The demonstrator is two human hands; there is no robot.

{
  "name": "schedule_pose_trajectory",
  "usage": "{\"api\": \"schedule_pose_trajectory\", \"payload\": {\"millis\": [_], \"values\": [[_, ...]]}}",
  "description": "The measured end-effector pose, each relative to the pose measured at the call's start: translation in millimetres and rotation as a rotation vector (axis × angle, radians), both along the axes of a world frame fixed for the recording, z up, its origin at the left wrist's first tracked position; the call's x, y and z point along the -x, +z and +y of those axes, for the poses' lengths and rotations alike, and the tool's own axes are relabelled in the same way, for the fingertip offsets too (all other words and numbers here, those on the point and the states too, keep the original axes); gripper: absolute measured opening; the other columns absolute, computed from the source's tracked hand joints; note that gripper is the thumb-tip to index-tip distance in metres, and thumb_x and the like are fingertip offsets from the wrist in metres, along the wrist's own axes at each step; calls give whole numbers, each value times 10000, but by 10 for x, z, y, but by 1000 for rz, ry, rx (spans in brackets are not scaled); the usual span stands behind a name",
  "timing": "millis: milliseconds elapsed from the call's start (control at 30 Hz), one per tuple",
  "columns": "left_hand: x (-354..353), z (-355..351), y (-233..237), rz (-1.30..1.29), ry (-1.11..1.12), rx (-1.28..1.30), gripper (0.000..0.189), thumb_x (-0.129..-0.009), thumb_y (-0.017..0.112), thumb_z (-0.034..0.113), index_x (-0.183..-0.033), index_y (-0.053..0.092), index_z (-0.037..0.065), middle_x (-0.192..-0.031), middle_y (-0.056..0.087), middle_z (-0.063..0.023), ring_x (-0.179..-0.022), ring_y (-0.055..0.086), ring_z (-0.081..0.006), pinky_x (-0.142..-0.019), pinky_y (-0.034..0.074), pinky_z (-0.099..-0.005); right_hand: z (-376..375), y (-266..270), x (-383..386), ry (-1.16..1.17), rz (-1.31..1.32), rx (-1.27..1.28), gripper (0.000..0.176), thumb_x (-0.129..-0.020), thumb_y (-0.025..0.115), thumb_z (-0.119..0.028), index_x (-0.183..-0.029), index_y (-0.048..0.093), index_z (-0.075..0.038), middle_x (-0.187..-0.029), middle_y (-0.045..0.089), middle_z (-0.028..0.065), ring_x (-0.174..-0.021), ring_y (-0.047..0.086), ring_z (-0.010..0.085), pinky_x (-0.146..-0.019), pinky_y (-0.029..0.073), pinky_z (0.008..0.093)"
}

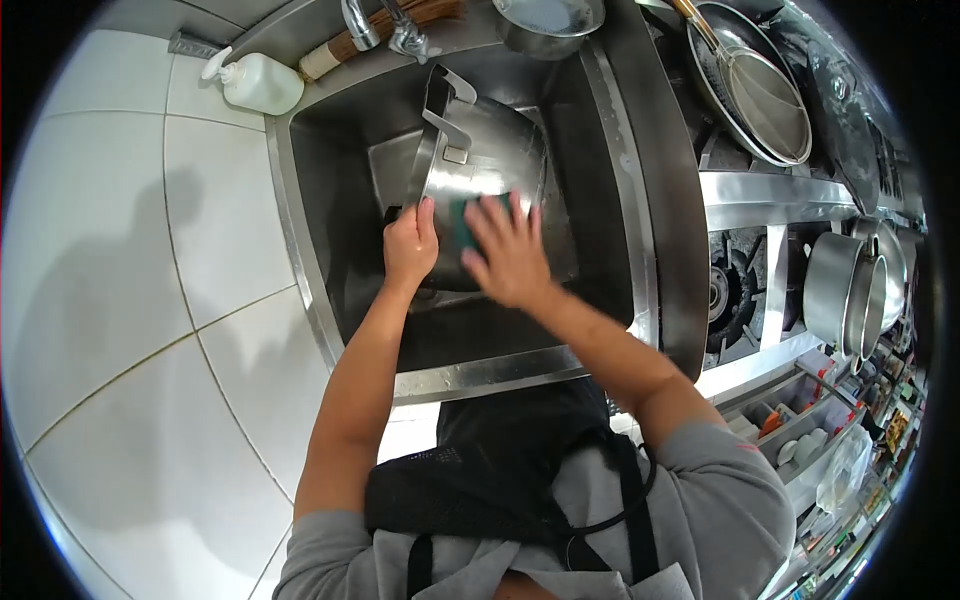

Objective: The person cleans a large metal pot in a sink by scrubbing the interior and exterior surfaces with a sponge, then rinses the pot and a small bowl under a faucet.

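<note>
A large steel pot [495, 150] lies on its side in the sink [350, 280], a flat metal handle facing up and its rim towards the left. My left hand [411, 243] is closed round the lower end of the pot's rim. Against the pot's outer wall, my right hand [508, 250] presses a dark green scouring pad [463, 224], its fingers spread over the pad. The underside of the pot is hidden.
A faucet [405, 38] and a steel bowl [549, 22] are at the sink's back edge. A white pump bottle [262, 84] stands at the back left. To the right are a stove [735, 290], a pan with a strainer [765, 105] and steel pots [832, 290].
</note>
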State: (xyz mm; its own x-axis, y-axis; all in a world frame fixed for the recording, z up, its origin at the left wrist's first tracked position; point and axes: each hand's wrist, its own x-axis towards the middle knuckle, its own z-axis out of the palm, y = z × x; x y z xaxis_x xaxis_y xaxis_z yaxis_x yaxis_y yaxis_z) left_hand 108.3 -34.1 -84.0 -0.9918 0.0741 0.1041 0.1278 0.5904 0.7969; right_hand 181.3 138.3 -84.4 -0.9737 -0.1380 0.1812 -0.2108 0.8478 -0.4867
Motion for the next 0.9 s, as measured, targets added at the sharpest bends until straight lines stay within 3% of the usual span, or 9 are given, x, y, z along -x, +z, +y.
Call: {"api": "schedule_pose_trajectory", "payload": {"millis": [33, 167, 233, 333, 433, 533, 600, 800, 900], "values": [[-7, 6, 0, 44, 3, 6, 384, -1000, 542, 271, -736, 572, -6, -626, 559, -229, -583, 576, -438, -516, 435, -446, -6, -115, -213, 114, 4, -65, 648, -878, 615, -437, -1456, 443, -200, -1531, 357, 91, -1415, 267, 445, -1118, 216, 657], [1, -10, 16, 36, 0, 1, 365, -996, 549, 257, -743, 569, -6, -636, 563, -234, -597, 590, -433, -514, 438, -440, 238, -83, 242, 25, 59, 64, 619, -872, 621, -378, -1441, 461, -193, -1528, 360, 98, -1402, 288, 438, -1104, 229, 669], [11, -16, 4, 50, -1, 28, 364, -996, 551, 254, -743, 567, -8, -630, 565, -229, -594, 597, -425, -512, 440, -434, 445, -305, 754, -108, 164, 270, 572, -899, 585, -332, -1424, 476, -131, -1491, 409, 172, -1381, 315, 455, -1151, 244, 549], [-8, -12, 61, 5, -9, 24, 369, -1001, 544, 262, -753, 573, -11, -625, 565, -222, -585, 603, -409, -522, 444, -427, 844, -483, 1455, -317, -379, 608, 566, -995, 428, -402, -1438, 450, -50, -1509, 385, 216, -1408, 348, 354, -1168, 259, 357], [6, -9, 22, -40, -6, -21, 401, -1013, 519, 296, -770, 584, -17, -630, 558, -225, -576, 586, -399, -551, 447, -427, 676, -485, 1195, -292, -151, 383, 578, -972, 470, -409, -1467, 428, -114, -1529, 363, 188, -1432, 291, 384, -1162, 234, 507], [5, -13, 42, -77, -10, -58, 449, -1025, 482, 343, -791, 590, -24, -646, 555, -233, -586, 562, -404, -586, 448, -434, 70, -197, 61, -145, 56, 81, 588, -937, 535, -414, -1475, 423, -208, -1558, 324, 124, -1439, 233, 454, -1106, 197, 687], [20, -43, 60, -88, -28, -76, 474, -1030, 460, 367, -804, 592, -28, -656, 557, -237, -600, 554, -410, -603, 449, -439, -108, -204, -441, 72, -27, -46, 616, -913, 587, -408, -1459, 438, -167, -1563, 291, 155, -1438, 171, 510, -1120, 156, 681], [21, -67, 99, -141, -52, -85, 597, -1055, 323, 423, -789, 571, -51, -708, 595, -243, -688, 568, -443, -649, 439, -460, -28, 5, 696, -378, 22, 11, 594, -970, 489, -417, -1464, 399, -100, -1549, 332, 144, -1408, 277, 463, -1125, 209, 636], [39, -104, 46, -165, -74, -103, 642, -1049, 292, 465, -793, 580, -48, -726, 608, -247, -712, 578, -442, -668, 441, -467, -216, 56, 470, -346, 41, -75, 625, -955, 516, -414, -1502, 357, -158, -1578, 287, 119, -1439, 235, 448, -1125, 184, 659]]}}
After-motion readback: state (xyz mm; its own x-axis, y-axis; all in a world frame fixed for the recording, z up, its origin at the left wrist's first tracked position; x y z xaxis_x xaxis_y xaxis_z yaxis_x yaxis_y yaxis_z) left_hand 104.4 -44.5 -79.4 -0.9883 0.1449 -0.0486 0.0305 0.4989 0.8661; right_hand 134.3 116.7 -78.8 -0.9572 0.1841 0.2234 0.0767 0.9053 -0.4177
